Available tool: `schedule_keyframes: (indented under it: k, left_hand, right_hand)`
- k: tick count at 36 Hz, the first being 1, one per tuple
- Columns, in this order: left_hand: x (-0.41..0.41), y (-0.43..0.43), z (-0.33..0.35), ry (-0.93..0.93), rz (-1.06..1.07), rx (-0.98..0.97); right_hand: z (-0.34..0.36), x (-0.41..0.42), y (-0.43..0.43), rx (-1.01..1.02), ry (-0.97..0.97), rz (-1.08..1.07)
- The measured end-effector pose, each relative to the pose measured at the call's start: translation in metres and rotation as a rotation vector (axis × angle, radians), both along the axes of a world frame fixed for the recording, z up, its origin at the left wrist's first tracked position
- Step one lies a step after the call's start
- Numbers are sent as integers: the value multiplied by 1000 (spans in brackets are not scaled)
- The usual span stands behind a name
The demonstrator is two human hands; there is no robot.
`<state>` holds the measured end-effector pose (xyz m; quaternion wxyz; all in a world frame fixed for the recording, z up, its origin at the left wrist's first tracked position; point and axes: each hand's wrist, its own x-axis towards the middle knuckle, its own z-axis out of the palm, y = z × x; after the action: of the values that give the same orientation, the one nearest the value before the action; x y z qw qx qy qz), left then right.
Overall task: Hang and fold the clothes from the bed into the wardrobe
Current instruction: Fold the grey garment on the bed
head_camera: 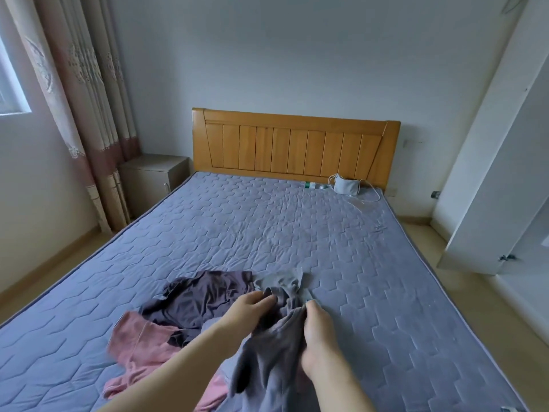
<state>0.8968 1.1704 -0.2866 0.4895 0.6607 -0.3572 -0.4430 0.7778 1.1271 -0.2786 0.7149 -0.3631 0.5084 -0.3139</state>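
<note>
At the near end of the bed (pixel 267 227), the left hand (pixel 252 307) and the right hand (pixel 316 337) both grip a grey garment (pixel 267 352), bunched between them. Just left of it lie a dark garment (pixel 205 301) and a pink garment (pixel 142 343). The wardrobe door (pixel 487 162) stands open at the right.

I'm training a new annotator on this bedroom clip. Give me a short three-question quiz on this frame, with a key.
1. True or false: both hands grip the grey garment.
2. Which garment lies nearest the bed's left edge? A. pink garment B. dark purple garment C. a white shirt
3. Fill in: the small grey pouch lies by the wooden ____.

Key: 1 true, left hand and right hand; 2 A; 3 headboard.
</note>
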Motion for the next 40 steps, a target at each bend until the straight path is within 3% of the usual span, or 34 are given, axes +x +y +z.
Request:
schedule_keyframes:
  k: [5,10,14,17,19,23,31,34,40]
  left_hand:
    - [11,-15,43,-187,101,-82]
    - [21,-35,138,-446,185,-358]
    - [23,-34,219,-531,273,-626]
    - [21,-31,254,-585,304,-701]
    - [18,-29,258,-583,252,-671]
    - [16,-28,233,-590,125,-506]
    - [17,-27,161,-615,-171,-257]
    - [27,-27,136,-811,-255,-88]
    - [36,-26,101,-1006,-127,42]
  right_hand:
    - [37,0,-18,-147,87,-17]
    - [122,18,-37,-323,-32,8]
    - [201,20,-43,-607,-84,51]
    - [231,13,-39,-925,-104,69]
    - [232,6,-35,-1038,-82,152]
    - [199,-5,-36,-920,169,324]
    - [150,-8,-42,-668,252,63]
    - [150,-7,-40,-635,215,9]
    - [145,-4,-35,-635,196,-61]
